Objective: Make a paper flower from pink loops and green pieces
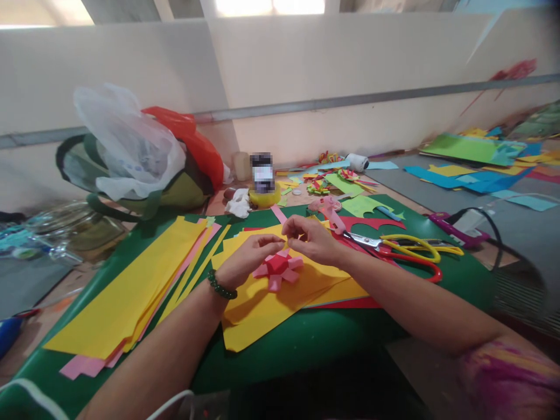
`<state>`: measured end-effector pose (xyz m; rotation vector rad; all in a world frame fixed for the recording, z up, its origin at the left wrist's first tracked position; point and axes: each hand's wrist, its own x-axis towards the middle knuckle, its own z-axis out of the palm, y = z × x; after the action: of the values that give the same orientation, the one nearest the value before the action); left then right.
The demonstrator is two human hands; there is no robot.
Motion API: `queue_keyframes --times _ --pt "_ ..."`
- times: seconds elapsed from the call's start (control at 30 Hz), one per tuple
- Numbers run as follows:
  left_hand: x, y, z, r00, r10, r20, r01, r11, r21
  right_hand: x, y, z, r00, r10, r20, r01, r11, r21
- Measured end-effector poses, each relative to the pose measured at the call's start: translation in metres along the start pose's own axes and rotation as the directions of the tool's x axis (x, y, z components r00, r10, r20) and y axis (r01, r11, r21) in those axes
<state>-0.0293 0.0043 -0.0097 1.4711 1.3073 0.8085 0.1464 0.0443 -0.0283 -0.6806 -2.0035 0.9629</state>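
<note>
The left hand point(256, 252) and right hand point(310, 238) have their fingertips drawn together, seemingly pinching a small yellow piece point(286, 240) between them. Just below, the pink-and-red flower point(277, 266) lies on yellow sheets point(249, 318) over the green surface point(332, 341). Both look like paper: probably very light, flexible and easily creased. The flower's red middle likely offers a safer hold than its loose pink petals point(275, 283); the yellow piece suits a gentle fingertip pinch.

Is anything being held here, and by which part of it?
Seemingly a small yellow piece, between the left grip and the right grip; which part of it is pinched cannot be told.
</note>
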Motion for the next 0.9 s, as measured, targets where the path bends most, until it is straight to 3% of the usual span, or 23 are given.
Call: queue_keyframes --times 0.27,0.53,0.9 --pt "0.0015 -0.002 -0.0002 1.0 0.024 -0.01 -0.025 0.995 -0.095 0.0009 -0.0014 -0.0026 1.0 0.024 -0.003 -0.024 0.998 0.066" --pt "0.0003 -0.0012 0.0004 0.995 0.103 -0.002 -0.103 0.993 -0.061 0.0004 -0.001 -0.0008 1.0 -0.004 -0.009 0.004 1.0 0.012" --pt "-0.0007 0.0007 0.0018 0.995 0.086 0.044 -0.084 0.996 -0.029 0.0007 -0.0003 -0.0002 0.999 -0.035 -0.026 0.035 0.999 -0.026"
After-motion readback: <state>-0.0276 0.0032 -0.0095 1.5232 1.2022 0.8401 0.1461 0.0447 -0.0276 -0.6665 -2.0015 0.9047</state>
